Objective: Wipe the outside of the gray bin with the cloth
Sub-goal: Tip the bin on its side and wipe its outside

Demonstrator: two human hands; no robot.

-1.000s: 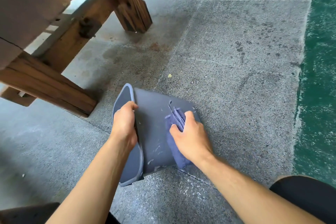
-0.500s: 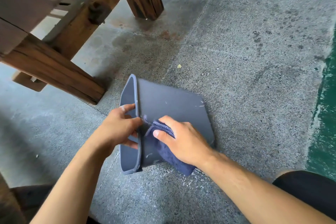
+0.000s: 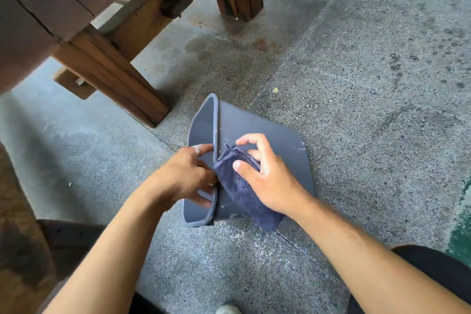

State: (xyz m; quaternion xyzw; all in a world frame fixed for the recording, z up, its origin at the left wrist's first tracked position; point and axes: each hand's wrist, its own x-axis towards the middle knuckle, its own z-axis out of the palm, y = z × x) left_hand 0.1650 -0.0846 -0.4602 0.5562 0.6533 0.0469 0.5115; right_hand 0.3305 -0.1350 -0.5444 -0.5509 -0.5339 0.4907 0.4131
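A smooth, matte gray plastic bin (image 3: 260, 135) with rounded corners lies on its side on the speckled, rough concrete floor (image 3: 356, 84), its open mouth facing left and its flat outer wall turned upward. A raised, rolled rim runs around the mouth. Pale scuffs and white flecks mark the wall near its far right corner and along its near edge.

The left hand (image 3: 188, 176) holds the bin at the rim, its grip closed on the gray plastic bin with the fingers curled inside the mouth; the thumb side is hidden behind the rim. The right hand (image 3: 267, 176) rests on the upturned wall just beside the rim, its grip pinching a dark blue, nubby terry cloth (image 3: 244, 194): the thumb presses the fabric from above while the other fingers arch loosely over a bunched, frayed fold. The rest of the cloth trails flat down the wall and hangs over the near edge, touching the floor.

To the left stands a weathered wooden frame (image 3: 122, 79) of thick, grainy square beams with cracked ends. A strip of green painted floor (image 3: 461, 232) shows at the right edge.
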